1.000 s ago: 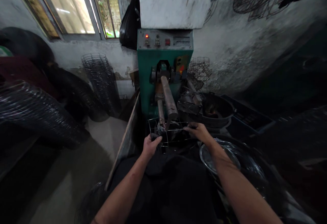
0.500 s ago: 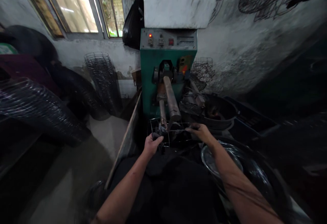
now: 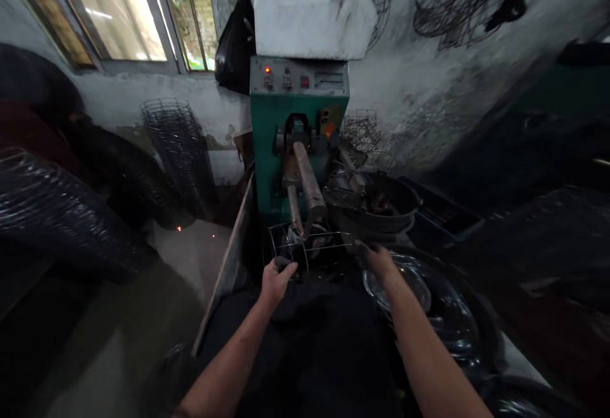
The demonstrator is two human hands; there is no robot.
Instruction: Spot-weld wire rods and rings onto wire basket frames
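Observation:
A thin wire frame [image 3: 328, 248] of long bars and curved cross wires is stretched between my two hands. My left hand [image 3: 277, 280] is closed on its near left side, thumb on top. At the right end of the long wires, my right hand [image 3: 379, 261] pinches the frame; those fingertips are dark and slightly blurred. The frame's left part lies at the tips of the two metal arms [image 3: 312, 186] of a green spot welder [image 3: 267, 116]. How the lower tip meets the wire is hard to make out in the dark.
Wire rings [image 3: 405, 288] lie in a dark tub to the right. Behind it stands a round pan [image 3: 395, 218] with metal parts. A board [image 3: 223, 265] leans left of the welder. Stacked wire baskets [image 3: 178, 145] stand by the wall, and two sparks [image 3: 179, 229] glow near the floor.
The view has shifted, so the welder sits further left. My right hand has come slightly lower beside the wire ends. Sparks have appeared at the left. Both hands stay on the wire frame.

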